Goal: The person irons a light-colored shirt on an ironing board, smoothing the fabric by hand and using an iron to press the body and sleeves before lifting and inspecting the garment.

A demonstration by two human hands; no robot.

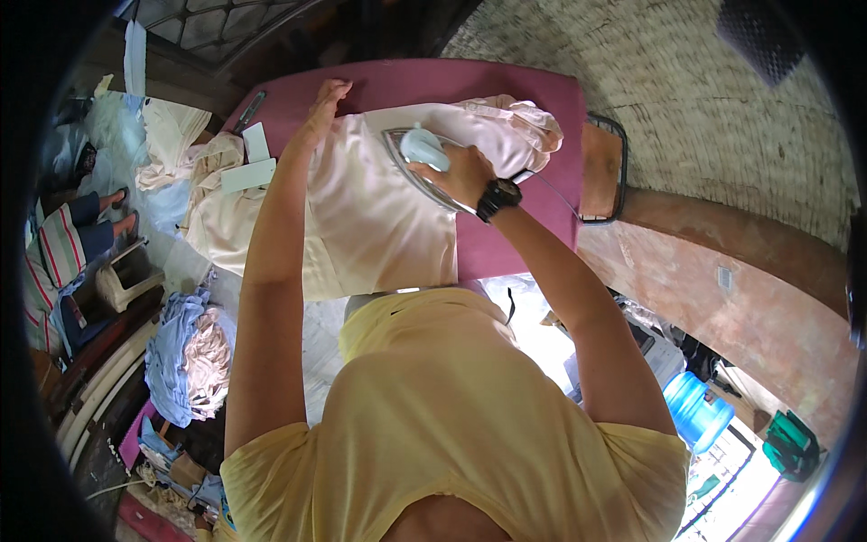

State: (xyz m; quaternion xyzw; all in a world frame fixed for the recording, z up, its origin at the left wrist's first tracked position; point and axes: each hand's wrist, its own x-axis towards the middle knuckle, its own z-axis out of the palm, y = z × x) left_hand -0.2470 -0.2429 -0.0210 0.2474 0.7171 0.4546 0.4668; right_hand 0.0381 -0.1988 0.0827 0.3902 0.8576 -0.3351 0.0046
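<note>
A cream, satiny garment (370, 203) lies spread over the maroon ironing board (506, 242), its left part hanging past the board's edge. My right hand (465, 176) is closed around the handle of a clothes iron (424, 147), which has a pale blue body and rests on the garment. At the far edge of the cloth, my left hand (327, 104) has its fingers stretched out near the board's surface. The undersides of both hands are hidden. Bunched fabric (533, 126) lies at the garment's right end.
Two pale cards (248, 174) and a dark slim tool (250, 110) lie at the board's left. A metal frame (623, 172) juts from its right end beside a wall. A pile of blue and pink clothes (185, 357) sits lower left. Another person (81, 226) is at far left.
</note>
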